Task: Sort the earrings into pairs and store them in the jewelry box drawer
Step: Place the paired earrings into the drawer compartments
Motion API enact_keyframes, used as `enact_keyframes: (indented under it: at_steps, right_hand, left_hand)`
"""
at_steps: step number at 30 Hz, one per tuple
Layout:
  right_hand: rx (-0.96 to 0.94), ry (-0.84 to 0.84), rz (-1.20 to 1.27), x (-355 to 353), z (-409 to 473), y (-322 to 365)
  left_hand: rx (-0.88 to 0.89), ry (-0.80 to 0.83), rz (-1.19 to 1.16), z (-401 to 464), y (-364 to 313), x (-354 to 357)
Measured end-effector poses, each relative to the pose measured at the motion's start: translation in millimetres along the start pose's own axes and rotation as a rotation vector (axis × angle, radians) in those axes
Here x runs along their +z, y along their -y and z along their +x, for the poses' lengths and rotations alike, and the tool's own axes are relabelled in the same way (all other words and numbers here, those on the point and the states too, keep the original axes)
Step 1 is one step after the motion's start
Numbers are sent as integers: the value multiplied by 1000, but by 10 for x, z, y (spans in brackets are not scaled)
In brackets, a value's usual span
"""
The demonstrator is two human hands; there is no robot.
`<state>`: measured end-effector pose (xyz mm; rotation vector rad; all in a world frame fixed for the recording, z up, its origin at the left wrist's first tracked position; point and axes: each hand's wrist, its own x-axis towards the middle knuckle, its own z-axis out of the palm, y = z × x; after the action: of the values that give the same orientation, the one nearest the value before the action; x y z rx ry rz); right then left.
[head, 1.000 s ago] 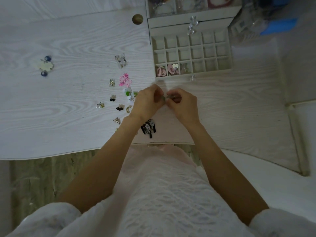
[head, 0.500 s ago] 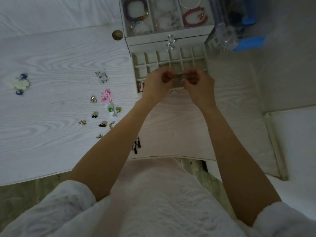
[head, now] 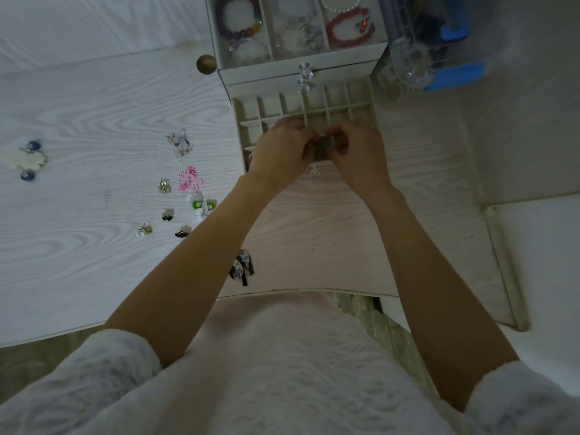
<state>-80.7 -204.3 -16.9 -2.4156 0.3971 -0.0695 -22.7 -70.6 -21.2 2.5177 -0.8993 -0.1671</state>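
Head view: the left hand (head: 284,152) and right hand (head: 357,153) meet over the open jewelry box drawer (head: 332,113), fingertips pinching a small earring (head: 321,149) between them. More earrings (head: 188,178) lie scattered on the counter (head: 94,105) to the left.

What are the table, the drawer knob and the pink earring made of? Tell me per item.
Table: wood or wood-look laminate, whitewashed matte, shown by the swirling grain.
Drawer knob: clear glass or acrylic, transparent and faceted with glints.
Pink earring: looks like knotted cord or fabric in looped petals; too small to be sure.
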Motion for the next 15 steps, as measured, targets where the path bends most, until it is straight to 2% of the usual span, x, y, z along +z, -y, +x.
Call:
enact_keyframes:
  at_steps: [5,8,15]
  right_hand:
    - [-58,33,-219,23,-104,18]
    - [-31,19,-265,9,-116,26]
    - [43,51,-320,90,28,144]
  left_hand:
    - [111,-65,121,-81,18,46]
    - [108,-114,134,-110,27,54]
    - [81,-56,140,-134,56,24]
